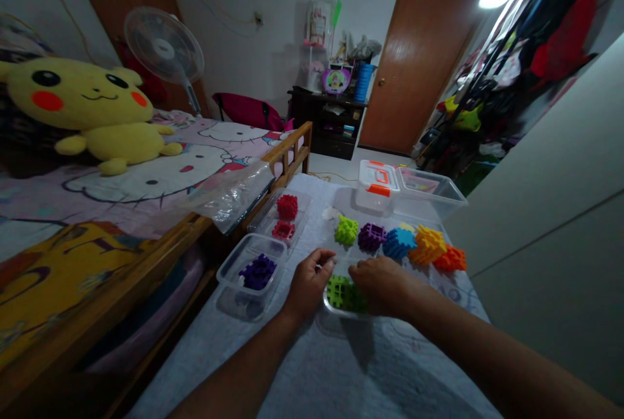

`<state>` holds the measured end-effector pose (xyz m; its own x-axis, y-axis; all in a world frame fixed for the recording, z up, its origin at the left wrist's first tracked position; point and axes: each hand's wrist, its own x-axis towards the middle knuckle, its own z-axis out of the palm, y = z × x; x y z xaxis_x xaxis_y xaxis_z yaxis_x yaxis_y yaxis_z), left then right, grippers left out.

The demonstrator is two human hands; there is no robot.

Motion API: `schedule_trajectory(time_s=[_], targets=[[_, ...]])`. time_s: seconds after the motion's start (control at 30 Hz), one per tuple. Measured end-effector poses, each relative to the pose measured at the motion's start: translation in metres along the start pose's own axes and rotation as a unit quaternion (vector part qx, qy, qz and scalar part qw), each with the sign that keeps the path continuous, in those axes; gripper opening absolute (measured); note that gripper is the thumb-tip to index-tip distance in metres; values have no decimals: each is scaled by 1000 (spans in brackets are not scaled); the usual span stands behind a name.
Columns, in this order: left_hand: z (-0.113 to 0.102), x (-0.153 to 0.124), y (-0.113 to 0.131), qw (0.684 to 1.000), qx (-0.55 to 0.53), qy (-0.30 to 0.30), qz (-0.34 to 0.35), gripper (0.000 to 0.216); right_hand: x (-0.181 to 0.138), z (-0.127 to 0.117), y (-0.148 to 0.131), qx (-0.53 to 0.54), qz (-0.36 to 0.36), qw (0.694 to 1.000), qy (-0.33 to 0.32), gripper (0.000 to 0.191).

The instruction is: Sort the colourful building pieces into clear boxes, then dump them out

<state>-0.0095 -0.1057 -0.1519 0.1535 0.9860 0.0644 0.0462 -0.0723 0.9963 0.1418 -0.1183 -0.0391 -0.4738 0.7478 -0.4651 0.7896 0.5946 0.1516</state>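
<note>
Our left hand [309, 282] and right hand [385, 281] curl over one clear box [348, 314] of green pieces [337, 292] on the bench [302, 377], twelve o'clock from us; whether either grips anything, we cannot tell; handling those pieces seems the step, the next move calling for a steady box; from it, we count two red clusters [287, 206] at eleven, one lime cluster [346, 230] at twelve, one blue cluster [398, 245] past one.

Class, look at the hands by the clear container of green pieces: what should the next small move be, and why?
Probably lift out one green piece with the right hand: it reaches over the clear container, where green pieces lie, while the left hand is at the container's left side, seemingly placed to steady it.
</note>
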Motion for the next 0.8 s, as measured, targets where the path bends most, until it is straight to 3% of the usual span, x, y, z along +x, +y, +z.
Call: schedule_trajectory(time_s=[0.33,0.57,0.8], targets=[[0,0,-1,1000,10,-1,-14,26,0,1,6,26,-14,1000,0,37],[0,0,-1,1000,11,-2,-6,26,1,5,5,18,-26,999,14,24],[-1,0,2,1000,20,-3,-6,27,1,5,5,21,-5,999,27,26]])
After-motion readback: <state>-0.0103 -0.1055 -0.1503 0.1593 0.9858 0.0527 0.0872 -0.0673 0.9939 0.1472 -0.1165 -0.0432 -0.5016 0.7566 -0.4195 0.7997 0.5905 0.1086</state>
